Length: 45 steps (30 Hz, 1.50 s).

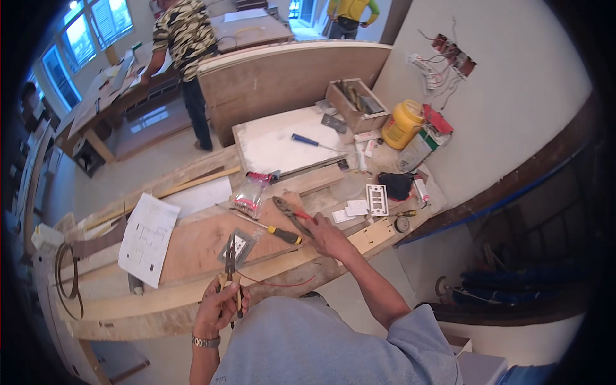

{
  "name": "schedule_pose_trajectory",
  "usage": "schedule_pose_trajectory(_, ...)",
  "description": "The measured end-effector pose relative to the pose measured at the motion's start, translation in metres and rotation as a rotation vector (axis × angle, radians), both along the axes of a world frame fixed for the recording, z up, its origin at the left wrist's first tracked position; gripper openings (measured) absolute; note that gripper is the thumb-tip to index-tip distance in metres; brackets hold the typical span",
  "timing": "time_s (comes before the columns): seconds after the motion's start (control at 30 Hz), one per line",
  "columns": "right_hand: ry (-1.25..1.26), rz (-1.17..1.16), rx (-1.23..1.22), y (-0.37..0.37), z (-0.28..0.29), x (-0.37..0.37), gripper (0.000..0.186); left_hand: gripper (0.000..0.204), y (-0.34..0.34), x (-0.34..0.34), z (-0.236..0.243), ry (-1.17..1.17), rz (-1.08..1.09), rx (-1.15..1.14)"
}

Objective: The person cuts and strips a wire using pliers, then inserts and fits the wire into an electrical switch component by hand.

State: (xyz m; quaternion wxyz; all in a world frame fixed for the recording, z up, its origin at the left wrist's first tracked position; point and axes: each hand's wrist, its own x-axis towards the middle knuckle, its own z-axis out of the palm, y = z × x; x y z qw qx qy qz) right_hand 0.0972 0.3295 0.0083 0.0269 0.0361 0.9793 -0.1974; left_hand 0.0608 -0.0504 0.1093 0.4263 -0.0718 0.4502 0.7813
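My left hand (218, 305) grips long-nose pliers (230, 260) with yellow-and-black handles, jaws upward over a grey switch plate (241, 247) near the bench's front. A thin red wire (289, 283) trails rightward beside it. My right hand (327, 237) is closed on the red handles of larger pliers (283, 209), angled up-left above the plywood board (186, 253). A screwdriver (283, 234) with a yellow-and-black handle lies just left of my right hand. A clear packet (250, 196) is behind it; white plates (356, 207) and a white frame (376, 199) lie to the right.
Paper drawing (147, 237) at left; white board (276, 135) with blue screwdriver (307, 139), wooden box (353, 104) and yellow tub (402, 123) at back. Wiring (452, 54) protrudes from the right wall. One worker (179, 38) stands at another bench, another (350, 19) in a doorway.
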Motion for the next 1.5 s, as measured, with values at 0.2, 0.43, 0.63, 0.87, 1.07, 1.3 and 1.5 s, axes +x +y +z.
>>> schedule_pose_trajectory(0.2,0.065,-0.058,-0.33,0.034,0.009,0.008,0.034,0.033,-0.006,-0.007,-0.005,-0.042,-0.049,0.106)
schedule_pose_trajectory(0.43,-0.098,-0.391,-1.195,-0.041,0.064,0.059,0.03,0.033,-0.009,-0.007,-0.002,-0.054,-0.08,0.135)
schedule_pose_trajectory(0.63,0.05,-0.198,-1.262,-0.096,0.056,0.062,0.027,0.034,0.007,-0.013,0.012,-0.042,-0.16,0.113)
schedule_pose_trajectory(0.87,0.341,-0.166,-0.534,-0.108,0.085,0.072,0.06,0.032,0.028,-0.027,0.027,0.0,-0.208,0.134)
schedule_pose_trajectory(1.07,0.294,-0.079,-0.196,-0.105,0.091,0.069,0.067,0.032,0.034,-0.034,0.027,-0.039,-0.245,0.212)
schedule_pose_trajectory(1.3,0.319,-0.062,-0.007,-0.103,0.061,0.066,0.068,0.028,0.037,-0.033,0.026,-0.008,-0.258,0.235)
schedule_pose_trajectory(1.5,0.303,-0.113,-0.001,-0.11,0.056,0.067,0.067,0.029,0.026,-0.035,-0.003,-0.066,-0.303,0.264)
